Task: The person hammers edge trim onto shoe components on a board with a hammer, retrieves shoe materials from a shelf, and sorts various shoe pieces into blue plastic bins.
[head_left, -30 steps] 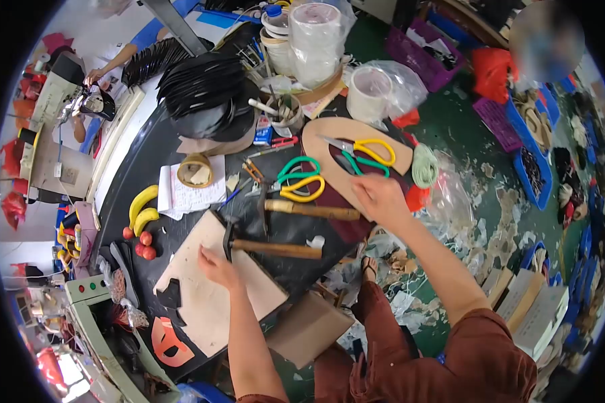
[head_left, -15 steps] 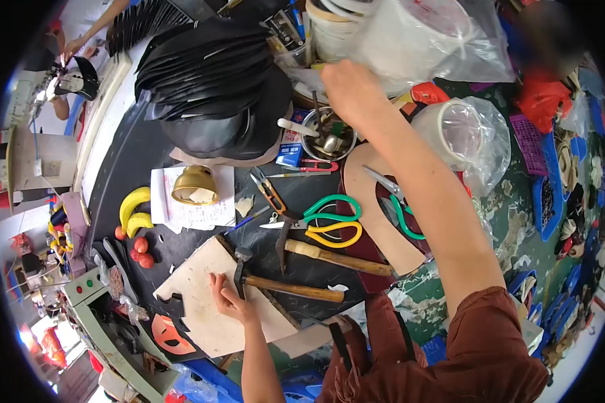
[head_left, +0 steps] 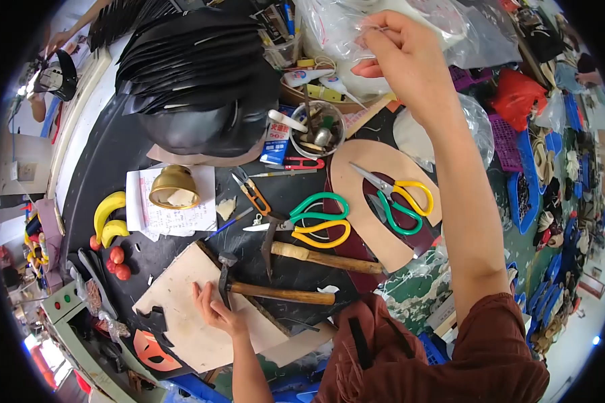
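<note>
My left hand (head_left: 216,310) lies on the pale board (head_left: 181,289), fingers stretched out, beside the head of a wooden-handled hammer (head_left: 282,293). At the back, my right hand (head_left: 403,64) is raised, with its fingers curled on a clear plastic bag (head_left: 336,33). Below that hand stand a round tray with glue tubes (head_left: 333,84) and a metal cup of tools (head_left: 319,134). Two pairs of scissors, one near a second hammer (head_left: 326,256) and one pair (head_left: 393,195) on a curved tan leather piece (head_left: 383,248), lie open on the bench.
A tall stack of black leather pieces (head_left: 195,67) fills the back left. Bananas (head_left: 107,215), small red fruits (head_left: 117,255) and a brass bowl (head_left: 173,187) on paper sit at the left. Blue bins (head_left: 528,208) line the right. Another person's hand shows far left.
My right hand has moved up and right, and its fingers now show. The plastic has shifted, uncovering the glue tubes. The view has turned slightly; my left hand stays on the board.
</note>
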Action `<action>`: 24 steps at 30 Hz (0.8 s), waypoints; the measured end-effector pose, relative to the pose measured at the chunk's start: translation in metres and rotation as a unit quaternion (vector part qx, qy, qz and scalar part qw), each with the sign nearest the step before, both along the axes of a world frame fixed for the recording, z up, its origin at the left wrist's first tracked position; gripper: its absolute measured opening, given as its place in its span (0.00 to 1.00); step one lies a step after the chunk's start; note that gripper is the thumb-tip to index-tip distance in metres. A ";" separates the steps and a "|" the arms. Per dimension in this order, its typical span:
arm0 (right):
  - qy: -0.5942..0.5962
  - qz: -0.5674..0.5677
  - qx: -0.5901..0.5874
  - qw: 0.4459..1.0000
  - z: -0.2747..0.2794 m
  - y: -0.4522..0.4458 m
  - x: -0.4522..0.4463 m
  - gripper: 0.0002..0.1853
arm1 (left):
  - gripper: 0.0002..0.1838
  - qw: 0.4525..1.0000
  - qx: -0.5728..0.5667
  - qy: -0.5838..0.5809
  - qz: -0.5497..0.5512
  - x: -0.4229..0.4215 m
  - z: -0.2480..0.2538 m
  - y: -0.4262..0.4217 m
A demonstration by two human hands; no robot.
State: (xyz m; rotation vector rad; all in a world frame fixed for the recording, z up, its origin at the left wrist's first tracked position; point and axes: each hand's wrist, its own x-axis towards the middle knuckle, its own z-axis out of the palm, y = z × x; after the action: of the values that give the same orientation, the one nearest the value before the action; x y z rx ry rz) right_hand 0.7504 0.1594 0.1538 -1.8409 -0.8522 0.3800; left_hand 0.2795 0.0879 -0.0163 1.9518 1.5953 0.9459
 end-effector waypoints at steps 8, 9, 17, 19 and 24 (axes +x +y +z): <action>-0.377 0.073 -0.158 0.910 -0.049 -0.043 -0.002 0.14 | 0.23 1.000 0.022 -0.004 -0.003 0.002 0.001 0.001; -0.366 0.087 -0.217 0.901 -0.043 -0.040 -0.010 0.15 | 0.24 1.000 0.021 0.007 -0.010 0.001 0.001 0.001; -0.427 0.223 -0.197 0.854 -0.075 0.048 0.003 0.11 | 0.24 0.998 0.005 0.052 -0.020 0.001 0.003 0.003; -0.393 0.232 -0.248 0.855 -0.097 0.067 0.010 0.14 | 0.23 0.997 0.004 0.069 -0.015 0.006 0.008 0.004; -0.375 0.197 -0.248 0.871 -0.097 0.077 0.006 0.11 | 0.26 0.994 -0.054 0.097 -0.014 0.003 0.010 0.002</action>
State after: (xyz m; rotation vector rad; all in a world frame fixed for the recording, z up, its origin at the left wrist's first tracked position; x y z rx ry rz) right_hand 0.7565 0.2366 0.0571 -2.3253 -1.8181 0.1170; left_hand 0.2828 0.0897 -0.0064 2.0351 1.6812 0.6617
